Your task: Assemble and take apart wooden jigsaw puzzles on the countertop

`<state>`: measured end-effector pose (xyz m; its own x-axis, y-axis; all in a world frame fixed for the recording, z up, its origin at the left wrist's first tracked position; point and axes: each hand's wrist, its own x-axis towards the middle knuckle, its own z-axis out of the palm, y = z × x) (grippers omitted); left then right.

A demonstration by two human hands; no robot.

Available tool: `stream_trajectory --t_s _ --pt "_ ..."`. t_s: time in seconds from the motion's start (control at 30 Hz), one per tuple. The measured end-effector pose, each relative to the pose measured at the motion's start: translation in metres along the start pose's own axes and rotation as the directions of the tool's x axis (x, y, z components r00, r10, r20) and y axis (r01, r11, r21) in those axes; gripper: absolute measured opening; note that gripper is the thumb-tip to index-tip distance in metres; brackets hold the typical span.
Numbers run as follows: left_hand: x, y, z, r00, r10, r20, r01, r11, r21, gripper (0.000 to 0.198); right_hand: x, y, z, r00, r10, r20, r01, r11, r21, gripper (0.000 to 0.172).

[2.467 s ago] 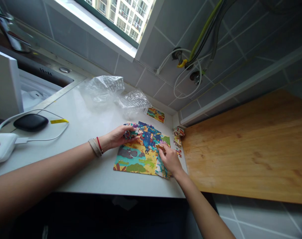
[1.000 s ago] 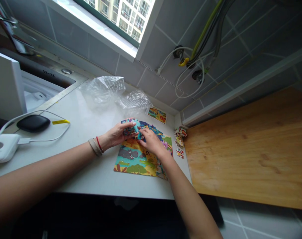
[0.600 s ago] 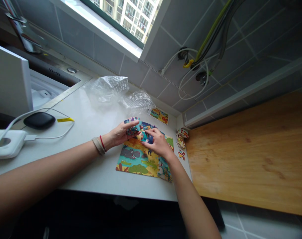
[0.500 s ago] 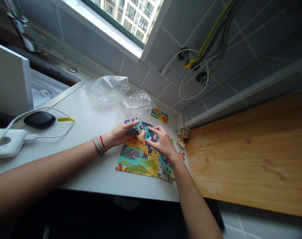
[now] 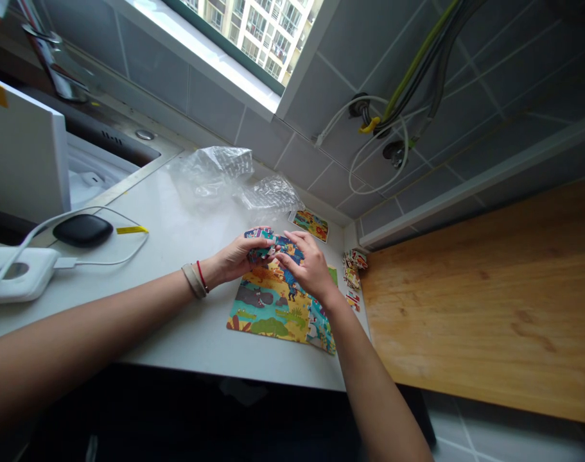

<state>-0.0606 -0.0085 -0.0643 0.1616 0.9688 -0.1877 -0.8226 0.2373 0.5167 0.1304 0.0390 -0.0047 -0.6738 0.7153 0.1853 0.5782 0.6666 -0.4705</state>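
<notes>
My left hand (image 5: 241, 255) is closed around a small stack of puzzle pieces (image 5: 258, 239), teal and purple, thumb on top. My right hand (image 5: 306, 260) meets it from the right, thumb and fingers curled at the edge of a teal puzzle piece (image 5: 271, 242) by the stack; the fingertips are partly hidden. Beneath both hands lies a partly joined jigsaw puzzle (image 5: 268, 314) with a hippo, crocodiles and a yellow ground. A joined teal section (image 5: 321, 327) overlaps its right side, partly covered by my right wrist.
Crumpled clear plastic wrap (image 5: 215, 170) and a picture card (image 5: 310, 224) lie behind the puzzle. Loose puzzle pieces (image 5: 354, 269) sit by the wooden board (image 5: 475, 295) at right. On the left are a black oval case (image 5: 83, 231), a white charger (image 5: 20, 273) with cable, and a sink.
My right hand has shifted left and slightly up, from over the puzzle to the stack in my left hand. The left hand stays almost in place. The view has shifted slightly.
</notes>
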Motion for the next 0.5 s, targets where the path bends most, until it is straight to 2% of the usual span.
stream_trajectory --t_s 0.1,0.2,0.3,0.5 --pt "0.0 0.006 0.003 0.995 -0.013 -0.096 0.01 0.999 -0.034 0.021 -0.006 0.017 0.003 0.973 0.188 0.131 -0.167 0.974 -0.155 0.065" --pt "-0.002 0.008 0.007 0.991 -0.027 -0.132 0.021 0.999 -0.05 0.02 -0.014 0.032 0.012 0.898 0.329 0.291 -0.234 0.919 -0.318 0.083" --pt "-0.002 0.007 0.008 0.989 -0.037 -0.14 0.03 0.998 -0.051 0.025 -0.018 0.037 0.016 0.868 0.335 0.368 -0.196 0.91 -0.366 0.081" --pt "-0.001 0.005 0.005 0.991 -0.043 -0.125 0.037 0.998 -0.049 0.023 -0.016 0.024 0.012 0.867 0.253 0.43 -0.007 0.868 -0.497 0.064"
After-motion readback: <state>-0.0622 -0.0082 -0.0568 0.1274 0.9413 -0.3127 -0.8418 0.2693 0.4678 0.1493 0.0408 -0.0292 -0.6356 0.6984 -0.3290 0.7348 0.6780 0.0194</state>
